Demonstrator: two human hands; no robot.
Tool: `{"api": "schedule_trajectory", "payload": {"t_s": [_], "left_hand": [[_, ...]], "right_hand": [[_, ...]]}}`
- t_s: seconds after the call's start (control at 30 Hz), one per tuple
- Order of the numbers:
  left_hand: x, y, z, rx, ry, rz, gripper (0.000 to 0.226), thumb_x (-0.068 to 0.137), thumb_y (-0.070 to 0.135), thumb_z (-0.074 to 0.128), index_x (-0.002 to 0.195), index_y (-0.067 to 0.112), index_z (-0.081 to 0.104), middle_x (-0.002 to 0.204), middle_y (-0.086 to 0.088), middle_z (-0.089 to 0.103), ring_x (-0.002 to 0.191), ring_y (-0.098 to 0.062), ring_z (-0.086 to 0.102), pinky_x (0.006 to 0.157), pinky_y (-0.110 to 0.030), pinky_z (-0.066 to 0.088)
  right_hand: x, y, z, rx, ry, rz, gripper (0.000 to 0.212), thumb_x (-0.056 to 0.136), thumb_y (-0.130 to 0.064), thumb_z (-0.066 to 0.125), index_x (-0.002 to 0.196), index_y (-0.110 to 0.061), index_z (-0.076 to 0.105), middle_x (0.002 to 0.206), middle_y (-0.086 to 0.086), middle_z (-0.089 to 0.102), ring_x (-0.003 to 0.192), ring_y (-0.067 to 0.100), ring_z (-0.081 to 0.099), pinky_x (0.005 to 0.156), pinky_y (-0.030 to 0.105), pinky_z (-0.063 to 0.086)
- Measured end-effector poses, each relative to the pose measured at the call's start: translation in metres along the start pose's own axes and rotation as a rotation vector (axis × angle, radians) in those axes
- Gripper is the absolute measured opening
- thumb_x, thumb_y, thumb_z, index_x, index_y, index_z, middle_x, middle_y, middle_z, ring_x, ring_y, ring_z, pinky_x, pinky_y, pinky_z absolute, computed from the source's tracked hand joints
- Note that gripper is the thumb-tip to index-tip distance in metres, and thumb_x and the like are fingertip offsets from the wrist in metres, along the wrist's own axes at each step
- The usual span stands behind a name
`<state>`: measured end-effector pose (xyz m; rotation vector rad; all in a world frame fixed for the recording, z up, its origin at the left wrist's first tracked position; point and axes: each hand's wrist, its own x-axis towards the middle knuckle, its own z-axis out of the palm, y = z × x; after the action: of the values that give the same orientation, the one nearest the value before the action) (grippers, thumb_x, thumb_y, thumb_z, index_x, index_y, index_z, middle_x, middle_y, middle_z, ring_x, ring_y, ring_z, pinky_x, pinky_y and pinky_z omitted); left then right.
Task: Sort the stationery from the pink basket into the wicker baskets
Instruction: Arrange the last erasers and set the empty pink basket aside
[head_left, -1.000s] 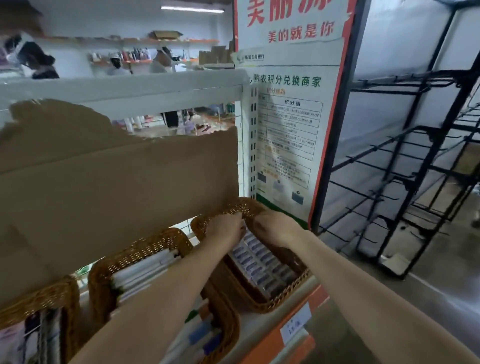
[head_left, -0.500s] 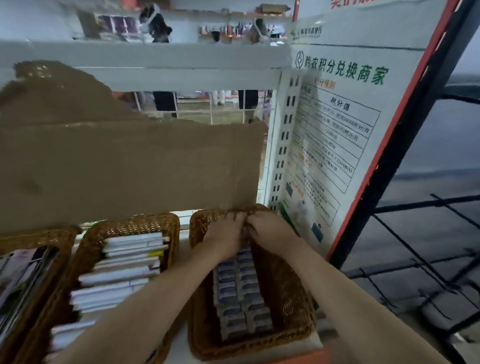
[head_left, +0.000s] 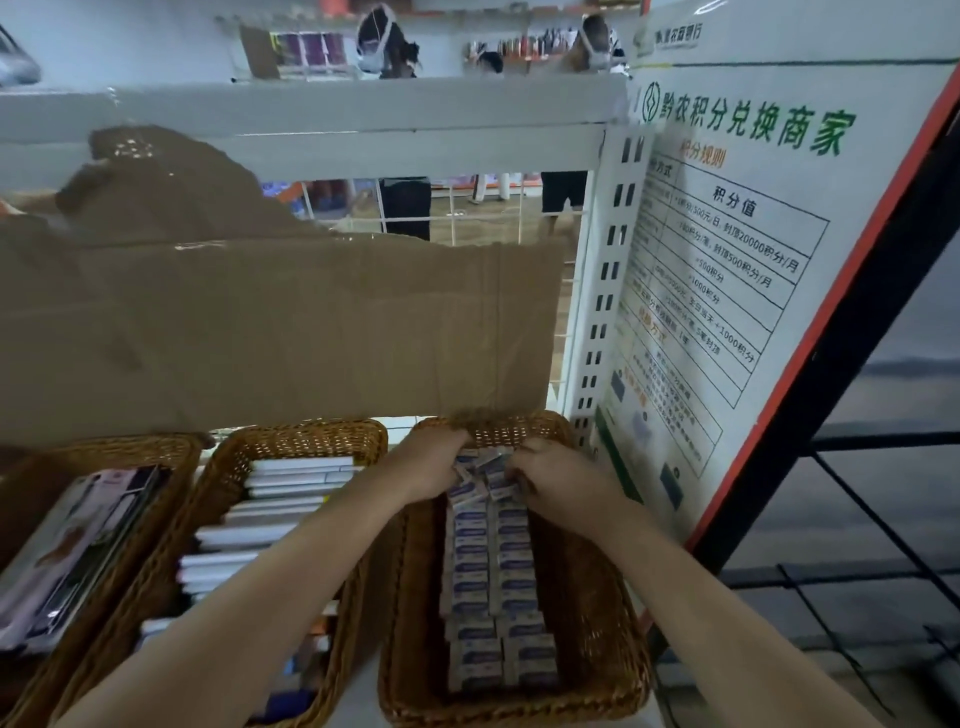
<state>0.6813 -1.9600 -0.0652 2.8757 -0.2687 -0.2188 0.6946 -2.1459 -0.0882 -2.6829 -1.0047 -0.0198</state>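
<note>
Left hand (head_left: 434, 470) and right hand (head_left: 563, 486) pinch small boxes (head_left: 480, 467) at the far rim of the right wicker basket (head_left: 597, 623), cardboard sheet (head_left: 291, 332) just above; brown side strips bare

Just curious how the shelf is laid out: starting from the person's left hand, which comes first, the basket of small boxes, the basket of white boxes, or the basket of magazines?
1. Basket of small boxes, on the right: the left hand is inside it, at its far end.
2. Basket of white boxes, in the middle, just left of the hand.
3. Basket of magazines, farthest left.
</note>
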Motion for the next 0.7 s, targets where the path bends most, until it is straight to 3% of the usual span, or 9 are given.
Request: {"api": "schedule_trajectory", "payload": {"t_s": [0.1,0.23,0.33,0.47,0.7], "left_hand": [[0.006,0.000,0.002,0.062,0.049,-0.021,0.031,0.091,0.009,0.053,0.121,0.012,0.058,0.123,-0.009,0.056,0.113,-0.021,0.050,0.073,-0.018,0.030],[0.010,-0.003,0.001,0.191,-0.051,0.024,0.025,0.089,0.012,0.057,0.114,0.009,0.062,0.118,-0.011,0.058,0.109,-0.023,0.052,0.077,-0.023,0.035],[0.006,-0.008,-0.001,0.247,-0.014,0.071,0.024,0.089,0.019,0.060,0.112,0.010,0.062,0.116,-0.009,0.058,0.108,-0.023,0.053,0.081,-0.027,0.038],[-0.013,-0.005,-0.011,0.180,0.113,0.096,0.023,0.089,0.025,0.062,0.110,0.017,0.062,0.111,-0.003,0.059,0.102,-0.018,0.054,0.068,-0.025,0.032],[-0.082,0.018,-0.008,0.022,0.132,0.147,0.029,0.089,0.036,0.062,0.117,0.029,0.059,0.108,0.013,0.053,0.092,-0.001,0.045,0.074,-0.017,0.037]], "right_hand": [[0.004,-0.004,0.007,-0.082,-0.038,-0.025,0.027,0.090,-0.022,0.054,0.116,-0.013,0.057,0.116,0.005,0.052,0.109,0.021,0.048,0.084,0.034,0.047],[0.008,-0.004,0.007,-0.044,-0.047,-0.012,0.030,0.089,-0.021,0.056,0.117,-0.010,0.055,0.118,0.007,0.053,0.111,0.021,0.046,0.088,0.028,0.040],[0.001,-0.004,0.000,0.045,-0.008,0.036,0.023,0.088,-0.025,0.059,0.107,-0.013,0.057,0.109,0.004,0.057,0.102,0.018,0.050,0.080,0.026,0.041],[-0.017,-0.013,-0.015,0.305,0.030,0.131,0.022,0.087,-0.030,0.064,0.105,-0.023,0.054,0.106,-0.007,0.059,0.093,0.006,0.053,0.071,0.014,0.041],[-0.068,-0.039,-0.032,0.671,0.049,0.178,0.020,0.083,-0.016,0.070,0.094,-0.028,0.058,0.104,-0.008,0.063,0.100,0.008,0.060,0.089,0.035,0.050]]}}
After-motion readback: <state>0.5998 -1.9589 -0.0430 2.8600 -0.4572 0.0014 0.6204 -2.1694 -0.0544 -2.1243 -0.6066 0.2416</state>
